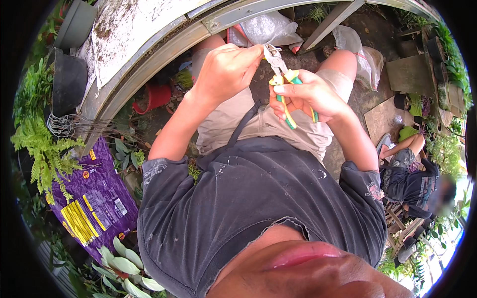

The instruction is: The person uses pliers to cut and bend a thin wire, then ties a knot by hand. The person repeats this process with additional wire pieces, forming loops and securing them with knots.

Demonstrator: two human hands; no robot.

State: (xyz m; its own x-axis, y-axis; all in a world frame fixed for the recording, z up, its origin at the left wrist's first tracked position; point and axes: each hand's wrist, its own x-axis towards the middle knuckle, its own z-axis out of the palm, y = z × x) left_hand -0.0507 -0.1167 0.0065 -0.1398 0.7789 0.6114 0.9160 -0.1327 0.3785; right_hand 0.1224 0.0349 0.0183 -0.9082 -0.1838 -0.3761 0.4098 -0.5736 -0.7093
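Note:
Combination pliers (274, 61) with green and yellow handles point upward in front of my lap, their handles spread. My right hand (311, 93) is wrapped around the handles, with the thumb across the near side. A short bent piece of thin wire (276, 49) shows at the jaws. My left hand (231, 69) is closed, its fingertips pinched on the wire right beside the jaws; most of what lies between the fingers is hidden.
A metal-framed bench edge (208, 28) curves across the front and left. Coiled wire (61, 124) hangs by black pots. A red container (152, 98) and white sacks (268, 28) lie below. Another person (410, 182) sits far right; a purple bag (97, 201) lies left.

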